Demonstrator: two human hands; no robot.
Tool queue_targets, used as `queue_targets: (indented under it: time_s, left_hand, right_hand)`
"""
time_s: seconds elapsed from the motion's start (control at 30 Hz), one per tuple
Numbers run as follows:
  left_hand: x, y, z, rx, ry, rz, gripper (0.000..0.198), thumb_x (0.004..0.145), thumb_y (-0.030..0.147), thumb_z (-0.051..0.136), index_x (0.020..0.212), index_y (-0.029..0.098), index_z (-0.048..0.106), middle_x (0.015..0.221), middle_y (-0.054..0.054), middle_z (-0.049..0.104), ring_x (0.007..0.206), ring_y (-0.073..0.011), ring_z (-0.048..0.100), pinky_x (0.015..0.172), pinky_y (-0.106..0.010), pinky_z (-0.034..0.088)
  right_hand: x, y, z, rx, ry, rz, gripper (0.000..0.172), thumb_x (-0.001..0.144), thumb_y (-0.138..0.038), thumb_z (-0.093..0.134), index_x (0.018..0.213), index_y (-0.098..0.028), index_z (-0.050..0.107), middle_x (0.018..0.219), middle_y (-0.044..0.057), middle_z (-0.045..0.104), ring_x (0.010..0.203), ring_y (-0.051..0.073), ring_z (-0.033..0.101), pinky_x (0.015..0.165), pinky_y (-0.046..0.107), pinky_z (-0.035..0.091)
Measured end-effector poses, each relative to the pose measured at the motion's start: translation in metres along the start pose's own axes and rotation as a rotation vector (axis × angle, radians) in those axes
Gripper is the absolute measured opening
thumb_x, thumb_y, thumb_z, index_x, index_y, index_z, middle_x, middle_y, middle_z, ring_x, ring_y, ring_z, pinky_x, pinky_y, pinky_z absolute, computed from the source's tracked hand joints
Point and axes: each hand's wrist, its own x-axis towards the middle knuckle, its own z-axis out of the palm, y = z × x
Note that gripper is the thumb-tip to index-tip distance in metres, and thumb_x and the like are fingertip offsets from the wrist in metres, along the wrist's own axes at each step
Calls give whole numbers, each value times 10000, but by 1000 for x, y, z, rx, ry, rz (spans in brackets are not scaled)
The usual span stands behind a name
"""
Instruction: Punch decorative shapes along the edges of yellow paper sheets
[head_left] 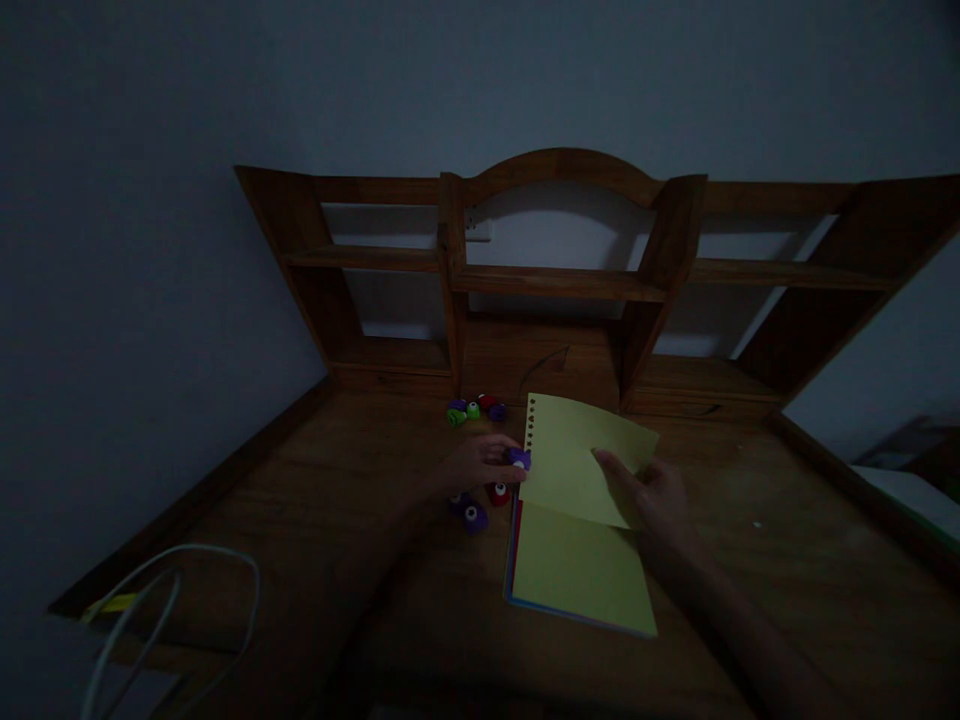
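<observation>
My left hand (487, 464) is closed round a small purple craft punch (519, 457), set at the left edge of a yellow sheet (570, 445). A row of small shaped holes runs down that edge above the punch. With thumb on top and fingers beneath, my right hand (654, 495) grips the sheet's right side and holds it raised. Below it lies a stack of coloured paper (581, 575), yellow on top, with red and blue edges showing. Close to my left hand are a red punch (499, 492) and a purple punch (474, 515), with another dark one beside them.
Several more punches, among them a green one (457, 414), lie farther back on the wooden desk (300, 500). A wooden shelf unit (559, 285) stands along the back. A white cable (251, 590) loops at the lower left. A small white scrap (757, 524) lies at right.
</observation>
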Motion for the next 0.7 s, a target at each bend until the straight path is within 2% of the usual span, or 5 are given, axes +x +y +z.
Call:
queue_targets:
  time_s: [0.17,0.37,0.57,0.7]
  left_hand:
    - [1,-3,2,3,13,6,431,665,355,780,1009,143,629,1023,-94,679,908,-199,645,783,-299,495]
    - [1,-2,2,55,-3,36,391,691,370,756,994,151,641,986,-69,676,891,-186,638,795,-301,488]
    - [1,-1,3,79,17,-22,400,669,369,770,982,159,635,992,-66,674,883,-183,636,772,-284,488]
    - [2,-2,5,94,13,-6,393,676,387,762,966,156,632,981,-69,672,879,-189,638,772,-283,487]
  right_hand:
    - [-2,-2,0,-36,27,18,402,690,-499,745,842,-128,710,729,112,738,556,244,670,442,286,492]
    - [-1,-1,-1,-1,19,16,418,683,-510,741,886,-147,701,808,116,747,629,274,696,503,316,524]
    - [-2,-3,1,-90,38,34,432,667,-523,743,827,-123,710,697,113,729,546,247,663,423,282,469]
    - [-1,0,2,-101,59,16,426,683,-536,726,818,-132,710,697,103,731,541,243,665,428,282,476]
